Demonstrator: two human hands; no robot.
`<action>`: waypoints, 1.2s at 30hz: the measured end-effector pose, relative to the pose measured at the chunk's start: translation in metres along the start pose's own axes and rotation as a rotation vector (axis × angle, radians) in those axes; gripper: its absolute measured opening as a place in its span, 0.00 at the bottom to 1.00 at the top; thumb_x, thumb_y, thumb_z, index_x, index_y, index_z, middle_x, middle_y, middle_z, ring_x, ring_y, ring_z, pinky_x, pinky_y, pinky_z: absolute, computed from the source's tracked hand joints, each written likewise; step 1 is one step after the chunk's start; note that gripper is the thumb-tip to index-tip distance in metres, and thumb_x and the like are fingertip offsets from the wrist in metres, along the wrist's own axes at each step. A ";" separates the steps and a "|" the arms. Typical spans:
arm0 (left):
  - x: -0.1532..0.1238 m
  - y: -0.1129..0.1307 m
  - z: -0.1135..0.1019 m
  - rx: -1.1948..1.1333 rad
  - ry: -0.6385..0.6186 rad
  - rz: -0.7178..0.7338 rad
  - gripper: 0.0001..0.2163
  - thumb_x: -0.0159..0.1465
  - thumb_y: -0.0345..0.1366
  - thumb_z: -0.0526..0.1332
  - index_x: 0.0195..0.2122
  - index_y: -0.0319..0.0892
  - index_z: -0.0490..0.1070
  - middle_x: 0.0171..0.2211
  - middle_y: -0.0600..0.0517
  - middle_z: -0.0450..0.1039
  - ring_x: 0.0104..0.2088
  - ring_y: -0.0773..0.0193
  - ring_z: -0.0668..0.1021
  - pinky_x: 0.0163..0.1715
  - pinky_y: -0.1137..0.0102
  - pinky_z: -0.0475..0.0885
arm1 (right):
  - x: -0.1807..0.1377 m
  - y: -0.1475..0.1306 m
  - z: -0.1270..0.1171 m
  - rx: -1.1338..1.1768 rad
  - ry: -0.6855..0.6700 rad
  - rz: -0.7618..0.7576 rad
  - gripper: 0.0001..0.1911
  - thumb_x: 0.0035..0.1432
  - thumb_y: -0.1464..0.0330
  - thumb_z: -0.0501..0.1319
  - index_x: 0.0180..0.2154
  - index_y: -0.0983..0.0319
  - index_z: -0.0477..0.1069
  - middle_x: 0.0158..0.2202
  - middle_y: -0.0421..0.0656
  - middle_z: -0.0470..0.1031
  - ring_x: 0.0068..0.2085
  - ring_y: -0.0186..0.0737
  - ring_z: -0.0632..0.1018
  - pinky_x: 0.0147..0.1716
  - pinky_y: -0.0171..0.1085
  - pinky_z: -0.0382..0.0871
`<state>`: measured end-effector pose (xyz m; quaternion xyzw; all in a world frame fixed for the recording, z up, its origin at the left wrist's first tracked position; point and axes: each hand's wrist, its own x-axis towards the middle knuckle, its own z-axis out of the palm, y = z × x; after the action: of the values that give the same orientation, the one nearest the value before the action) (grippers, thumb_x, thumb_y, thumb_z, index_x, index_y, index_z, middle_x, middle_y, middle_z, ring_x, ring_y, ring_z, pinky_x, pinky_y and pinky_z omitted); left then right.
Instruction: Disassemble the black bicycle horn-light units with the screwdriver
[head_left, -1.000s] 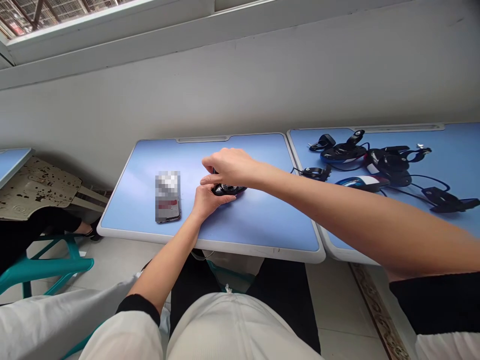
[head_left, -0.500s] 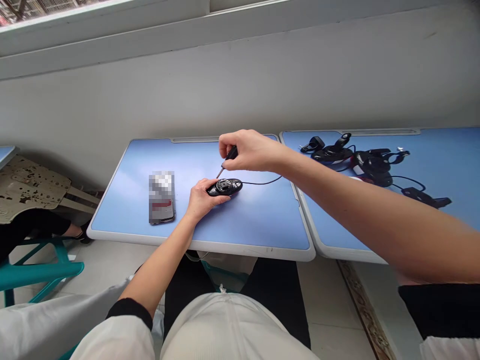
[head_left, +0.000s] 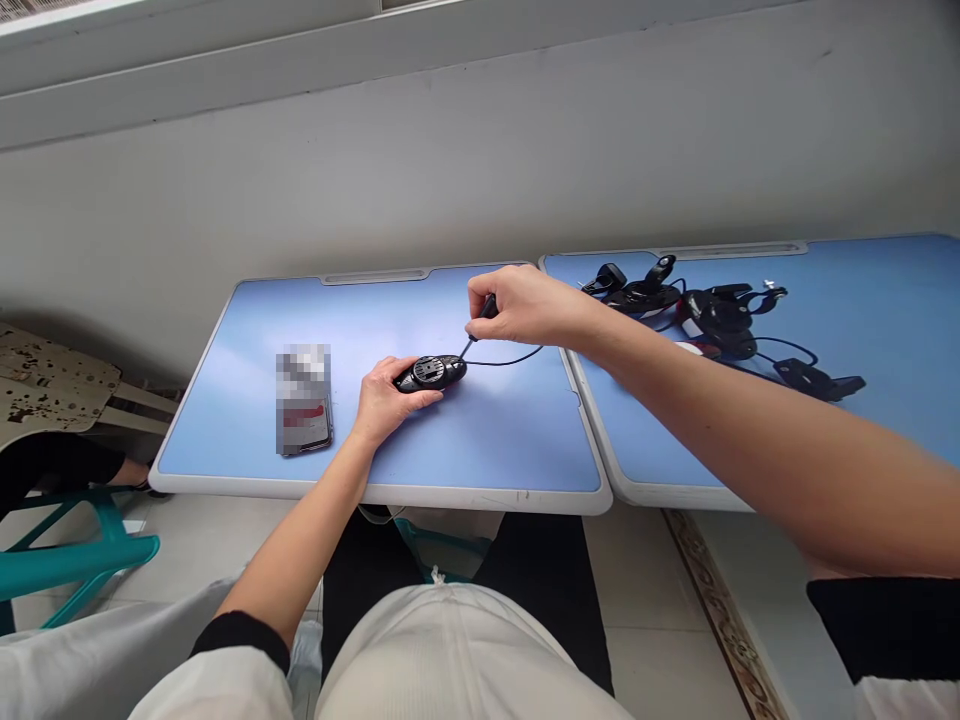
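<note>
On the blue table lies a small black oval device (head_left: 430, 371) with a round ribbed disc on its upper face. My left hand (head_left: 385, 393) grips its left end, thumb along the near side and fingers on the far side. A thin black cable (head_left: 510, 361) runs from its right end and passes behind my right forearm. Between the fingers of my right hand (head_left: 514, 305) is the black handle of a screwdriver (head_left: 487, 308). Its metal shaft slants down to the left, and the tip meets the device near its right end.
A phone (head_left: 306, 420), partly pixelated, lies left of my hands. Several black devices with clamps and cables (head_left: 720, 320) sit on the adjoining blue table (head_left: 660, 450). At the far left are a speckled chair (head_left: 52, 380), a green stool (head_left: 82, 565) and part of another person's leg.
My right hand has moved the screwdriver rightward, from the device's left part to its right end. My left hand still grips the device. The whole view has shifted slightly.
</note>
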<state>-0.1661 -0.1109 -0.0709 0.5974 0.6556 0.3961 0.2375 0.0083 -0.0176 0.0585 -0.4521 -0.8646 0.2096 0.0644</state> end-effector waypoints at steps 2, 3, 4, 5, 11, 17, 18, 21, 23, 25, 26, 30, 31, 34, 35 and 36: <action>0.000 -0.001 0.000 0.000 0.002 0.000 0.21 0.47 0.39 0.72 0.42 0.43 0.76 0.33 0.53 0.71 0.39 0.61 0.74 0.42 0.68 0.68 | 0.001 0.001 0.001 -0.005 -0.007 -0.006 0.05 0.47 0.72 0.62 0.24 0.61 0.66 0.21 0.37 0.66 0.25 0.31 0.66 0.23 0.33 0.54; 0.000 -0.001 0.000 -0.001 0.004 0.002 0.20 0.47 0.39 0.72 0.42 0.44 0.76 0.33 0.53 0.71 0.39 0.61 0.74 0.42 0.68 0.68 | 0.002 0.000 0.002 -0.009 -0.010 -0.006 0.05 0.47 0.72 0.62 0.24 0.61 0.66 0.21 0.37 0.67 0.25 0.31 0.67 0.23 0.33 0.54; 0.000 -0.001 0.001 -0.003 0.007 0.003 0.20 0.46 0.39 0.72 0.42 0.44 0.76 0.33 0.53 0.71 0.39 0.61 0.74 0.42 0.68 0.68 | 0.002 0.000 0.002 -0.014 -0.013 -0.005 0.05 0.47 0.72 0.62 0.24 0.61 0.66 0.21 0.37 0.67 0.25 0.32 0.67 0.23 0.33 0.55; 0.000 -0.002 0.001 -0.005 0.010 0.005 0.20 0.46 0.39 0.72 0.42 0.44 0.76 0.33 0.53 0.71 0.39 0.61 0.74 0.42 0.68 0.68 | 0.002 0.000 0.002 -0.019 -0.016 -0.004 0.05 0.47 0.72 0.62 0.24 0.61 0.66 0.21 0.37 0.67 0.25 0.32 0.67 0.23 0.33 0.55; 0.000 0.000 0.000 -0.005 0.006 -0.004 0.21 0.46 0.39 0.72 0.42 0.44 0.76 0.34 0.53 0.72 0.39 0.61 0.75 0.43 0.68 0.68 | 0.001 -0.004 0.001 -0.045 -0.051 -0.045 0.06 0.46 0.75 0.62 0.24 0.61 0.65 0.24 0.37 0.69 0.27 0.32 0.69 0.24 0.33 0.57; 0.000 0.001 0.000 -0.013 -0.003 -0.011 0.20 0.47 0.38 0.72 0.42 0.44 0.76 0.34 0.53 0.72 0.39 0.61 0.75 0.42 0.68 0.69 | 0.002 -0.006 -0.001 -0.051 -0.080 -0.065 0.06 0.45 0.76 0.62 0.24 0.61 0.66 0.25 0.37 0.71 0.29 0.33 0.70 0.24 0.33 0.58; 0.000 0.001 0.000 -0.016 -0.002 -0.011 0.20 0.47 0.38 0.72 0.42 0.44 0.76 0.34 0.53 0.72 0.40 0.60 0.75 0.42 0.68 0.69 | 0.002 -0.005 -0.001 -0.051 -0.079 -0.065 0.06 0.45 0.75 0.62 0.24 0.61 0.66 0.25 0.37 0.71 0.29 0.33 0.70 0.24 0.33 0.58; 0.000 0.000 0.001 -0.018 0.001 -0.011 0.21 0.46 0.39 0.72 0.42 0.45 0.76 0.33 0.53 0.72 0.40 0.60 0.75 0.43 0.68 0.69 | 0.001 -0.003 -0.001 -0.052 -0.069 -0.059 0.05 0.45 0.75 0.61 0.24 0.61 0.66 0.25 0.37 0.71 0.29 0.33 0.70 0.25 0.33 0.59; 0.000 -0.001 0.001 -0.015 0.002 -0.010 0.20 0.46 0.39 0.72 0.42 0.45 0.76 0.33 0.53 0.72 0.40 0.60 0.74 0.43 0.68 0.69 | 0.001 -0.002 -0.001 -0.052 -0.062 -0.053 0.05 0.46 0.75 0.61 0.24 0.61 0.66 0.25 0.37 0.71 0.28 0.32 0.70 0.24 0.33 0.59; 0.001 -0.001 0.001 -0.012 0.000 -0.008 0.20 0.46 0.39 0.72 0.42 0.45 0.76 0.33 0.53 0.72 0.40 0.61 0.74 0.43 0.68 0.68 | 0.001 -0.002 -0.001 -0.048 -0.055 -0.050 0.05 0.46 0.75 0.61 0.24 0.61 0.66 0.24 0.37 0.71 0.28 0.32 0.69 0.24 0.33 0.58; 0.001 0.000 0.001 -0.013 0.000 -0.008 0.20 0.46 0.39 0.72 0.42 0.45 0.76 0.33 0.53 0.72 0.39 0.61 0.74 0.43 0.68 0.68 | 0.001 -0.002 -0.001 -0.044 -0.052 -0.049 0.05 0.46 0.75 0.61 0.24 0.61 0.66 0.24 0.37 0.70 0.28 0.32 0.69 0.24 0.33 0.58; 0.000 0.001 0.000 -0.019 0.001 -0.012 0.21 0.46 0.39 0.72 0.42 0.44 0.76 0.33 0.53 0.72 0.39 0.61 0.74 0.43 0.68 0.68 | 0.000 -0.003 0.000 -0.037 -0.054 -0.047 0.05 0.46 0.75 0.61 0.24 0.61 0.66 0.23 0.37 0.70 0.27 0.32 0.69 0.24 0.33 0.57; 0.000 0.001 0.000 -0.020 0.001 -0.013 0.20 0.46 0.39 0.72 0.42 0.44 0.76 0.34 0.53 0.72 0.39 0.61 0.74 0.43 0.68 0.68 | 0.000 -0.003 0.000 -0.036 -0.058 -0.049 0.05 0.45 0.75 0.61 0.24 0.61 0.66 0.24 0.37 0.70 0.27 0.33 0.69 0.24 0.33 0.57; 0.000 0.001 0.000 -0.017 -0.002 -0.018 0.20 0.46 0.39 0.72 0.42 0.45 0.76 0.34 0.53 0.72 0.40 0.60 0.74 0.43 0.68 0.68 | 0.000 -0.003 0.000 -0.033 -0.067 -0.053 0.05 0.45 0.75 0.62 0.24 0.61 0.66 0.24 0.38 0.70 0.28 0.33 0.70 0.25 0.34 0.57; 0.000 0.001 0.000 -0.015 -0.002 -0.020 0.20 0.46 0.39 0.72 0.42 0.45 0.76 0.34 0.53 0.72 0.40 0.60 0.74 0.43 0.67 0.69 | 0.000 -0.003 -0.001 -0.029 -0.069 -0.055 0.05 0.44 0.75 0.62 0.24 0.61 0.66 0.24 0.38 0.70 0.28 0.33 0.70 0.25 0.34 0.57; 0.000 0.001 0.000 -0.014 -0.002 -0.022 0.20 0.46 0.40 0.72 0.42 0.45 0.76 0.34 0.53 0.72 0.40 0.60 0.74 0.43 0.67 0.69 | 0.000 -0.003 -0.001 -0.024 -0.070 -0.056 0.06 0.44 0.75 0.62 0.23 0.61 0.66 0.24 0.38 0.70 0.28 0.34 0.70 0.25 0.34 0.57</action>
<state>-0.1652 -0.1108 -0.0704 0.5889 0.6591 0.3974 0.2467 0.0064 -0.0187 0.0604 -0.4209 -0.8810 0.2132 0.0348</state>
